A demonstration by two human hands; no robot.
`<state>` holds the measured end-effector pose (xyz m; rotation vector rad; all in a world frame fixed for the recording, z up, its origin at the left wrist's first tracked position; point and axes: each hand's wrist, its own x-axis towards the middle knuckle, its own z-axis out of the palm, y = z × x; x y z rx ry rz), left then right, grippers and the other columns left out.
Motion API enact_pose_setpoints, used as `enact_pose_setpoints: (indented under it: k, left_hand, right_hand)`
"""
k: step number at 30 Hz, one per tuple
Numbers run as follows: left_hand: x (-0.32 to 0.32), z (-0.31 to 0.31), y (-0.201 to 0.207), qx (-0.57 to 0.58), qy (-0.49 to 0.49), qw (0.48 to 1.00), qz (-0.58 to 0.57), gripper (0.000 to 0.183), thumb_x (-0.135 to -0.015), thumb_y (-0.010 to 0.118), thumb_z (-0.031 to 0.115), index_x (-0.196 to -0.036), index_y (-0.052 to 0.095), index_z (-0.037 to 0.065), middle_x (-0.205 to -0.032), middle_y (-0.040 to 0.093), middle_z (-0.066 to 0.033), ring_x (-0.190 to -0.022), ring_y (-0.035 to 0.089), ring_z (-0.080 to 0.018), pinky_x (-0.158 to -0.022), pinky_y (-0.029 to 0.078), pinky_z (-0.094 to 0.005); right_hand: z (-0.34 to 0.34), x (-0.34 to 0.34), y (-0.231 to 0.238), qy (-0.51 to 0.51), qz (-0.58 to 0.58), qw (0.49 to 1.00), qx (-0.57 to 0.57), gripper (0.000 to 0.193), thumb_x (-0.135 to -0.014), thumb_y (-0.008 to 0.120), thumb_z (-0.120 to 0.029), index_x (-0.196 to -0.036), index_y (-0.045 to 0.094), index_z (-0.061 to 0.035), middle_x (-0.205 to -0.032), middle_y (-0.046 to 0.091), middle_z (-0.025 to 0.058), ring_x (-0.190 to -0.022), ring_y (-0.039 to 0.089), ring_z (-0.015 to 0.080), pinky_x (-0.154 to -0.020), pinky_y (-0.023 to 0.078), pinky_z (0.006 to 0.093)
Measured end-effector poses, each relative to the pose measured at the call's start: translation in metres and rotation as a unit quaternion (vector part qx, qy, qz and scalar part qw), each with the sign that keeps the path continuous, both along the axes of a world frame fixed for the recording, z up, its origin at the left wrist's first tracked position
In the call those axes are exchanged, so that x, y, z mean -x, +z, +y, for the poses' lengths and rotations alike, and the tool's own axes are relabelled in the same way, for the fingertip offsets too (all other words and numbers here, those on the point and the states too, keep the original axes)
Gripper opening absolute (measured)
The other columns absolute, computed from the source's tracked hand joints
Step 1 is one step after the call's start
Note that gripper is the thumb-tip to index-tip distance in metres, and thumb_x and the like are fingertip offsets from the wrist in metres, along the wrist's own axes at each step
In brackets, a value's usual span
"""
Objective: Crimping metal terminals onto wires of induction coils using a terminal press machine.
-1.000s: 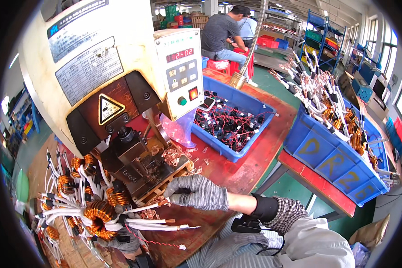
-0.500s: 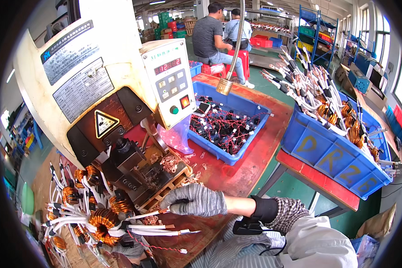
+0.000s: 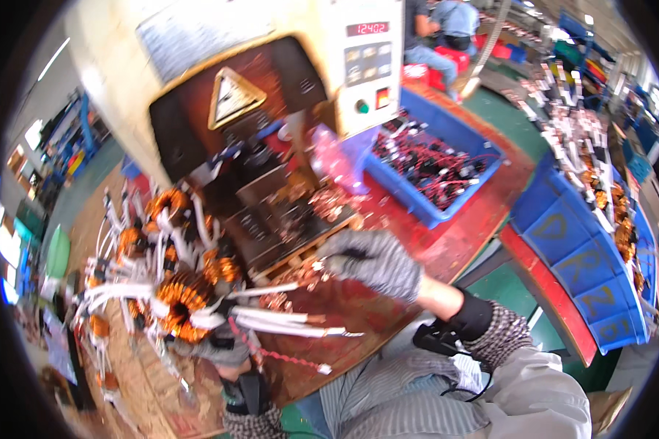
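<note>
My left hand, in a grey glove, is closed under a copper-wound toroid coil and its white leads. Some leads end in bare copper or silvery tips and point right. A twisted red wire with a small white plug hangs from the same coil. My right hand, gloved too, bends its fingers together at loose copper lugs beside the press. Blur and the glove hide whatever is between its fingertips. The press stands just beyond both hands, with more lugs on its bed.
More coils with white leads lie on the left of the table. A blue bin of small black parts on red wires sits behind my right hand. Further right, a blue crate of coils rests on a red stand. People sit far back.
My right hand has let go of the white lead and moved away to the lugs by the press. The left hand still holds the coil. The whole view has shifted and turned.
</note>
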<state>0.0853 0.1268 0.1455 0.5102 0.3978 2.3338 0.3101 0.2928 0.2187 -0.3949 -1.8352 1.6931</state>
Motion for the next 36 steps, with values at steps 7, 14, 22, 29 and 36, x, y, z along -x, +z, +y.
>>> enact_pose_setpoints:
  k: [7, 14, 22, 29, 36]
  left_hand:
    - [-0.004, 0.002, 0.009, 0.02, -0.03, 0.999, 0.005, 0.101, -0.051, 0.049, 0.081, -0.121, 0.037, 0.009, -0.11, 0.047, -0.0091, -0.092, 0.048, -0.0256, -0.085, 0.041, -0.0431]
    - [0.001, -0.002, 0.003, 0.015, -0.012, 1.0, -0.008, 0.096, -0.055, 0.055, 0.072, -0.124, 0.034, 0.009, -0.115, 0.045, -0.0081, -0.098, 0.046, -0.0243, -0.088, 0.039, -0.0422]
    - [0.008, -0.005, -0.004, 0.052, 0.002, 0.998, 0.019, 0.098, -0.055, 0.064, 0.066, -0.129, 0.029, 0.012, -0.124, 0.04, -0.0041, -0.109, 0.041, -0.023, -0.092, 0.036, -0.039]
    - [-0.007, -0.004, 0.022, 0.183, 0.116, 0.969, 0.116, 0.101, -0.052, 0.065, 0.067, -0.13, 0.028, 0.014, -0.123, 0.041, -0.0062, -0.103, 0.045, -0.0261, -0.081, 0.043, -0.0433]
    - [-0.001, 0.004, 0.02, 0.113, 0.093, 0.989, 0.028, 0.089, -0.059, 0.061, 0.065, -0.127, 0.035, 0.013, -0.123, 0.043, -0.0061, -0.103, 0.045, -0.0226, -0.088, 0.038, -0.039]
  right_hand:
    - [-0.005, 0.009, -0.005, 0.002, -0.008, 1.0, -0.008, 0.017, -0.079, 0.058, -0.005, -0.095, 0.059, -0.0036, -0.085, 0.059, 0.0024, -0.077, 0.053, 0.0074, -0.07, 0.044, 0.0223]
    - [-0.009, 0.008, 0.001, 0.03, 0.007, 0.999, -0.012, 0.016, -0.08, 0.058, -0.005, -0.096, 0.059, -0.003, -0.087, 0.06, 0.0029, -0.08, 0.054, 0.0077, -0.073, 0.045, 0.0226]
    - [0.014, 0.016, -0.001, 0.079, -0.019, 0.993, 0.083, 0.018, -0.079, 0.059, -0.006, -0.096, 0.059, -0.0016, -0.087, 0.059, 0.0024, -0.077, 0.055, 0.0081, -0.069, 0.046, 0.022]
    - [0.04, 0.041, -0.009, 0.095, 0.018, 0.977, 0.188, 0.014, -0.078, 0.058, -0.004, -0.092, 0.057, -0.0018, -0.081, 0.057, 0.0032, -0.072, 0.056, 0.0102, -0.062, 0.051, 0.023]
    - [0.056, 0.063, -0.006, 0.091, 0.002, 0.976, 0.196, 0.014, -0.075, 0.059, 0.0, -0.089, 0.055, 0.0002, -0.077, 0.057, 0.0062, -0.065, 0.058, 0.0133, -0.057, 0.053, 0.025]
